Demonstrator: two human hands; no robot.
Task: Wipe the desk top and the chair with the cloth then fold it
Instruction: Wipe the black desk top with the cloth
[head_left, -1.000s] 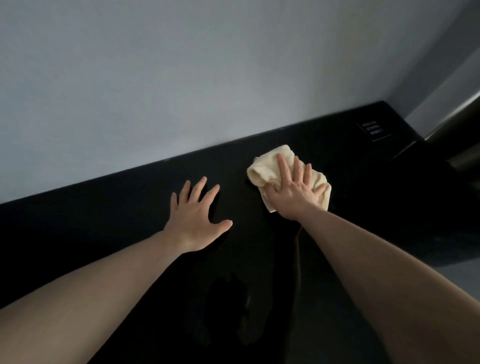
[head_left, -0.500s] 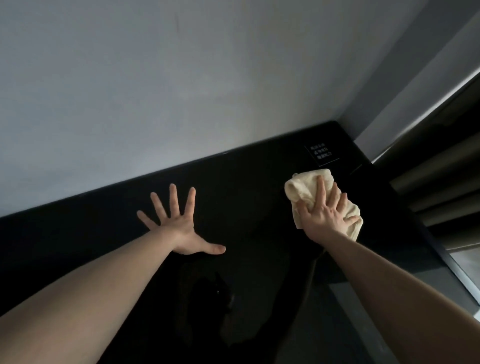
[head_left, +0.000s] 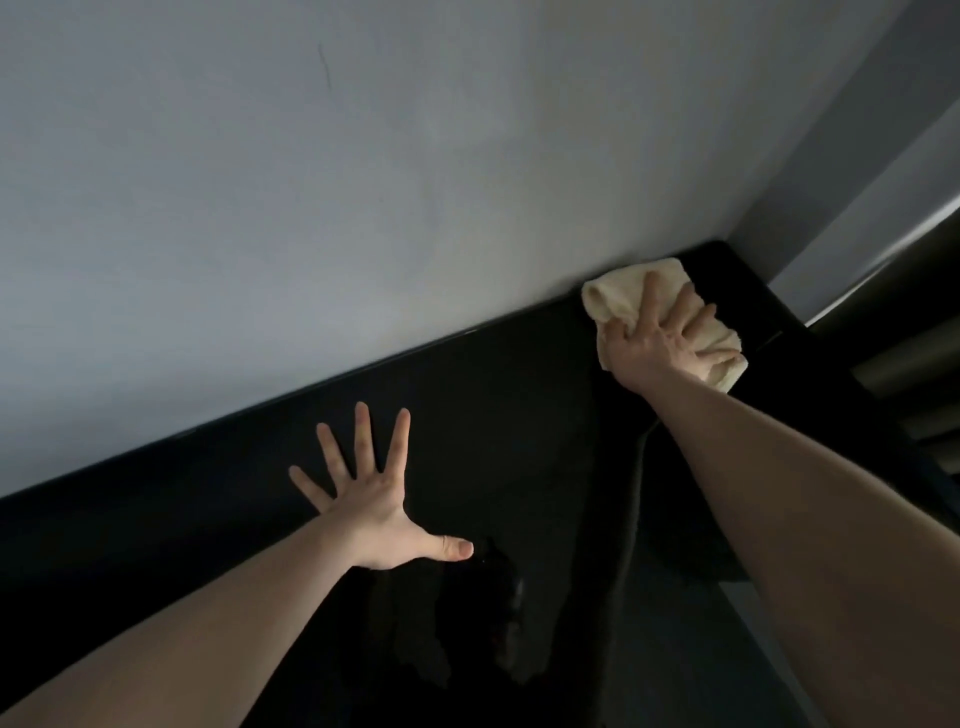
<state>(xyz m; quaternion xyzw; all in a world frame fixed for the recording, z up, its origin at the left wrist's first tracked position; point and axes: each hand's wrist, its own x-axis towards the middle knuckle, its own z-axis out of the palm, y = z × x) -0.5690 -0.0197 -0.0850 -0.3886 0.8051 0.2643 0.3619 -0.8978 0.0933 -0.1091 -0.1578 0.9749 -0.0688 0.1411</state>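
The glossy black desk top (head_left: 498, 415) runs along a pale wall. A crumpled cream cloth (head_left: 613, 299) lies on it in the far right corner, close to the wall. My right hand (head_left: 660, 338) presses flat on the cloth with fingers spread and straight. My left hand (head_left: 374, 499) rests palm down on the bare desk near the middle, fingers spread wide, thumb pointing right. The chair is out of view.
A pale grey wall (head_left: 363, 208) rises directly behind the desk. To the right, a grey wall corner (head_left: 857, 182) and dark curtain folds (head_left: 924, 374) border the desk's right end. The desk's front right edge (head_left: 753, 613) drops to a grey floor.
My right hand has slid the cloth farther right and back into the desk's far corner, covering the small label. My left hand stays planted on the desk, fingers spread.
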